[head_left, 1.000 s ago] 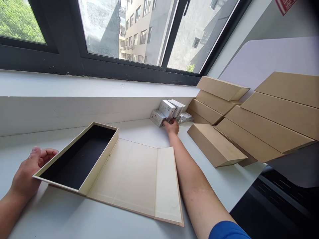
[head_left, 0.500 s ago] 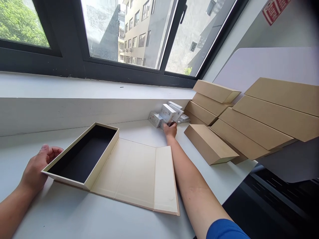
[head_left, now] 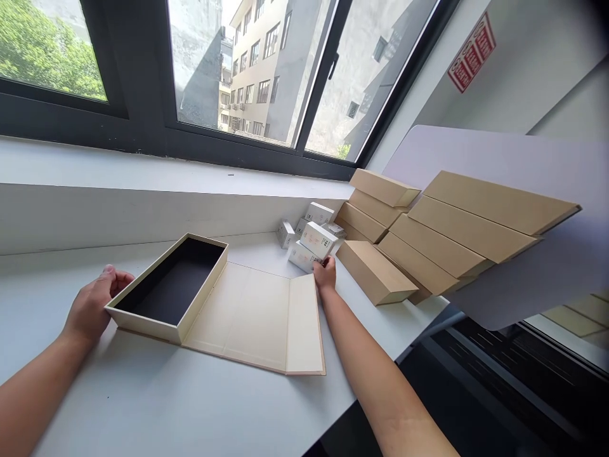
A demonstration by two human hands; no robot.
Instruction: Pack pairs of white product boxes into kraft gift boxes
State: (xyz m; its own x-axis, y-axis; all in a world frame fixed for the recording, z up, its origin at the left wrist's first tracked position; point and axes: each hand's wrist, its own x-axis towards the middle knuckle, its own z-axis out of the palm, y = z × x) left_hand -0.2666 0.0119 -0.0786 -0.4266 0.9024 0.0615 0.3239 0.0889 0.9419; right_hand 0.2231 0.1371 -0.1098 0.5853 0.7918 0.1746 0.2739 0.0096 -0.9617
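An open cream box (head_left: 203, 303) with a dark, bare inside lies on the white table, its hinged lid (head_left: 257, 317) spread flat to the right. My left hand (head_left: 98, 298) is closed on the box's left end, the fingertips partly hidden behind its wall. At the back, my right hand (head_left: 325, 274) grips small white boxes; one white box (head_left: 318, 240) rests on another (head_left: 303, 256), right at my fingertips. More small white boxes, among them one standing alone (head_left: 286, 234), are just behind them.
Brown boxes are stacked at the right, the nearest one (head_left: 375, 271) close to my right hand. A white ledge (head_left: 143, 212) and dark-framed windows run along the back. The table's right edge drops toward a dark area.
My right hand has drawn two small white boxes nearer, apart from the others. The view has shifted to the right. My left hand stays at the open box.
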